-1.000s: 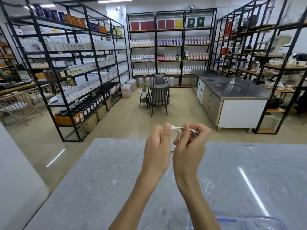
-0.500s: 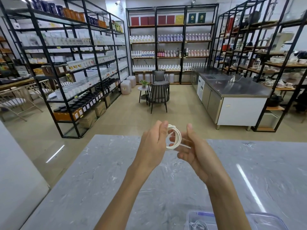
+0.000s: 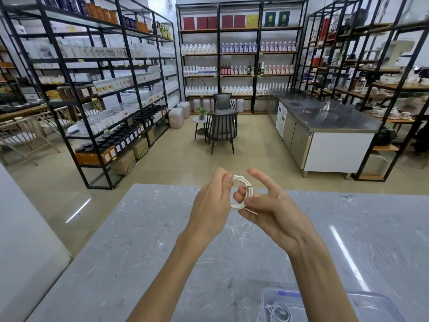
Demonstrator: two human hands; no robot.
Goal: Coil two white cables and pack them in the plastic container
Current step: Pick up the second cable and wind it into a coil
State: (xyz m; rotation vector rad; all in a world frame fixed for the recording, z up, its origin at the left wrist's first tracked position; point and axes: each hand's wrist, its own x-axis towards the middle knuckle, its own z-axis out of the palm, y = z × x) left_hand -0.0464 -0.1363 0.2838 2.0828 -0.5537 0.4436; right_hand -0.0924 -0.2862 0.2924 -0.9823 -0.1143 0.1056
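Note:
I hold a white cable (image 3: 242, 181) wound into a small ring above the grey marble table (image 3: 139, 252). My left hand (image 3: 212, 205) grips the ring's left side between thumb and fingers. My right hand (image 3: 269, 212) pinches the ring's right and lower side, with one finger through the loop and the forefinger lifted free. A metal plug end shows at the ring's right edge. A clear plastic container (image 3: 376, 305) sits at the near edge of the table, partly behind my right forearm. Inside it lies a second coiled white cable (image 3: 278, 311).
Black metal shelving (image 3: 97, 89) full of bottles and jars lines the left, back and right of the room. A steel-topped counter (image 3: 325, 126) stands at the right, and a dark chair (image 3: 221, 129) with a small side table stands on the open floor beyond.
My right hand has turned and shifted from the top of the coil to its right and lower side. The ring has come down a little and the container shows more.

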